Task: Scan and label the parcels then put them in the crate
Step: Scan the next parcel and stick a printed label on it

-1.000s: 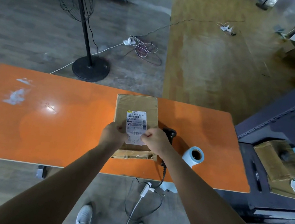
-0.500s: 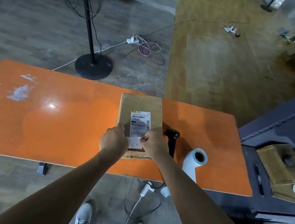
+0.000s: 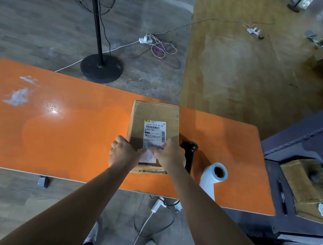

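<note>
I see my left hand [image 3: 123, 152] and right hand [image 3: 171, 155], fingers curled, pinching the lower part of the label [image 3: 154, 133] on the parcel [image 3: 155, 113], which lies on the orange worktop [image 3: 55, 132].

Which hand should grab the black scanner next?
Probably the right hand: the black scanner lies just beside it, right of the parcel. The left hand would have to cross the parcel. Both pinch the label.
</note>
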`<move>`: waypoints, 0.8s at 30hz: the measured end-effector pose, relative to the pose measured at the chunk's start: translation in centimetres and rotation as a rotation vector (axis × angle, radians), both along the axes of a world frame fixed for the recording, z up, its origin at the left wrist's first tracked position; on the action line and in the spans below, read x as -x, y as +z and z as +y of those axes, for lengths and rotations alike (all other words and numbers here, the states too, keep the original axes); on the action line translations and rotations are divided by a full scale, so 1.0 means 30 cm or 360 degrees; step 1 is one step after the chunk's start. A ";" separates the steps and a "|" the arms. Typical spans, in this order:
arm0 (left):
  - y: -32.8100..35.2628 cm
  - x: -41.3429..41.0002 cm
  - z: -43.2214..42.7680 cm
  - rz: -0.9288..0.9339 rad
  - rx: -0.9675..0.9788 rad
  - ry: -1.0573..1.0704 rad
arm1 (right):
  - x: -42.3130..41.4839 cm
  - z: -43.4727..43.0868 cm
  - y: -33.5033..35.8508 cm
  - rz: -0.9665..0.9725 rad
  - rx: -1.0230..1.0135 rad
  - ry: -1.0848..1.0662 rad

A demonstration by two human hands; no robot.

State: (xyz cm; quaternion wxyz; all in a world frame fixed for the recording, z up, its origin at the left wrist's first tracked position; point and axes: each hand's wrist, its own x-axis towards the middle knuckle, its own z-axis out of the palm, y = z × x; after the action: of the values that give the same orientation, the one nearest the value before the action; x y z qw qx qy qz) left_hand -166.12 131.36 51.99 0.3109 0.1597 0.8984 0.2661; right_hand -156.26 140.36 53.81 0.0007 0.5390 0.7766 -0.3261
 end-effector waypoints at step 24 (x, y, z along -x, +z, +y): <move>0.064 -0.050 -0.068 -0.0399 -0.0539 0.0029 | -0.199 0.068 -0.075 0.0201 0.0089 0.0117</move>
State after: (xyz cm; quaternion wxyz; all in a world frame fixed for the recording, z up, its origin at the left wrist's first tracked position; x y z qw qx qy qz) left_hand -164.63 129.32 53.92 0.3864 0.1672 0.7965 0.4339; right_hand -150.28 142.39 51.56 -0.0213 0.4883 0.7849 -0.3807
